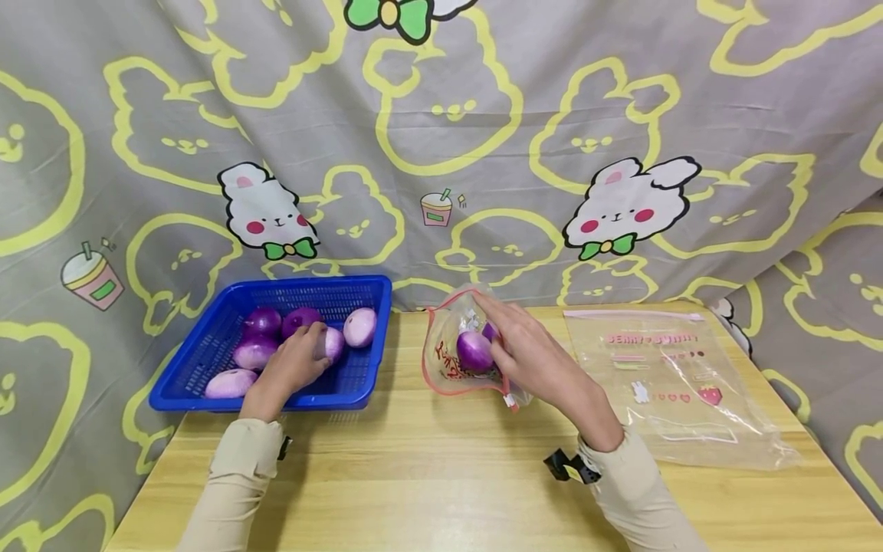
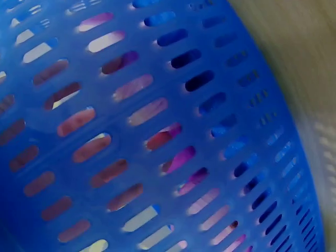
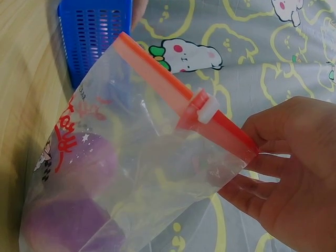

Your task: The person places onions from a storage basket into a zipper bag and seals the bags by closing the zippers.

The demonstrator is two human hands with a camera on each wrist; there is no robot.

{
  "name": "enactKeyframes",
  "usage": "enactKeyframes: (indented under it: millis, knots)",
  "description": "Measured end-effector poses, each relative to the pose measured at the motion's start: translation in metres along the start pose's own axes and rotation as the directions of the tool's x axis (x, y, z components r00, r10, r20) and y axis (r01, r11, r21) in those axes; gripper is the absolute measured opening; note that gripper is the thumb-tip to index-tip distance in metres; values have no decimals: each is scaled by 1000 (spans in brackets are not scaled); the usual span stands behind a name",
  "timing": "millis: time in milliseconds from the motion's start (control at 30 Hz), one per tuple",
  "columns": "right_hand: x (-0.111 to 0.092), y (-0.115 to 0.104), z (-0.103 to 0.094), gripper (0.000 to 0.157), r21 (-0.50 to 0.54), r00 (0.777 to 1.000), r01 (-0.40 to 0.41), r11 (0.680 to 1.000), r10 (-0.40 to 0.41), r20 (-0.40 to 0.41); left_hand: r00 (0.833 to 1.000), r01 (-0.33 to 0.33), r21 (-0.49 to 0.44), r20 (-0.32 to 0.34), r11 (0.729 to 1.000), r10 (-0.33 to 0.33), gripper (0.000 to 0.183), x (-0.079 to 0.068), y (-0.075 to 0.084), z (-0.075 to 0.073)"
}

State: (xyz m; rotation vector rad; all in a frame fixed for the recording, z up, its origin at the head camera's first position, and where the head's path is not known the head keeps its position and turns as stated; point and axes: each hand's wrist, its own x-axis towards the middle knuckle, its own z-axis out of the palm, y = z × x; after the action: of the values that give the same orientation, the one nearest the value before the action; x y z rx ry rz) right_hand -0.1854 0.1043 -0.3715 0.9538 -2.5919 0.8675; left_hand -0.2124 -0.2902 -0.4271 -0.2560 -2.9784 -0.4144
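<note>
My left hand (image 1: 300, 360) reaches into a blue basket (image 1: 269, 402), its fingers curled over the left side of a pale purple onion (image 1: 334, 344). The fingertips are partly hidden. In the left wrist view the perforated basket wall (image 2: 157, 121) blocks most of the hand. With my right hand (image 1: 527, 349) I pinch the red-edged mouth of a clear zip bag (image 3: 142, 126), which stands open on the table. Purple onions (image 3: 73, 220) lie inside the bag, seen through its plastic; its zip slider (image 3: 205, 107) sits near my fingers.
Several more onions (image 1: 258, 320) lie in the basket, left of and behind my left hand, with one onion (image 1: 360, 328) at its right end. A larger clear zip bag (image 1: 662, 383) lies flat on the wooden table (image 1: 428, 475) at right. A patterned curtain (image 1: 483, 138) hangs behind.
</note>
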Motion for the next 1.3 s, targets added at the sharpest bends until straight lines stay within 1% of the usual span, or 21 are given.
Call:
enactKeyframes:
  millis: [233, 367, 500, 600, 733, 833, 933, 1133, 1200, 1300]
  knots:
    - [0, 1, 1, 65, -7, 1000, -4, 1000, 4, 10, 998, -2, -30, 58, 1000, 4, 50, 2, 3, -2]
    - [0, 2, 2, 65, -5, 1000, -9, 1000, 9, 13, 998, 5, -38, 69, 999, -2, 51, -1, 5, -3]
    - [1, 2, 2, 66, -6, 1000, -4, 1000, 4, 9, 997, 37, -45, 69, 998, -33, 53, -7, 6, -3]
    - [2, 1, 2, 67, -5, 1000, -5, 1000, 5, 10, 997, 58, -46, 43, 997, -56, 54, -11, 6, -4]
    - [2, 0, 2, 67, 1, 1000, -14, 1000, 14, 15, 997, 69, -51, -21, 996, -70, 56, -15, 8, -7]
    - [2, 0, 3, 67, 3, 1000, -21, 1000, 21, 20, 996, 73, -58, -53, 996, -76, 57, -17, 12, -8]
    - [2, 0, 3, 66, 2, 999, -24, 1000, 23, 23, 995, 69, -63, -72, 996, -73, 57, -18, 15, -6]
    - [1, 1, 3, 65, -8, 999, -28, 1000, 29, 24, 988, 46, -74, -144, 996, -56, 56, -15, 22, -5]
    - [1, 1, 3, 65, -12, 999, -29, 1000, 29, 23, 987, 48, -76, -152, 996, -59, 56, -15, 25, -5]
    - [0, 2, 3, 65, -13, 1000, -25, 1000, 25, 19, 987, 51, -79, -148, 996, -63, 56, -14, 30, -5]
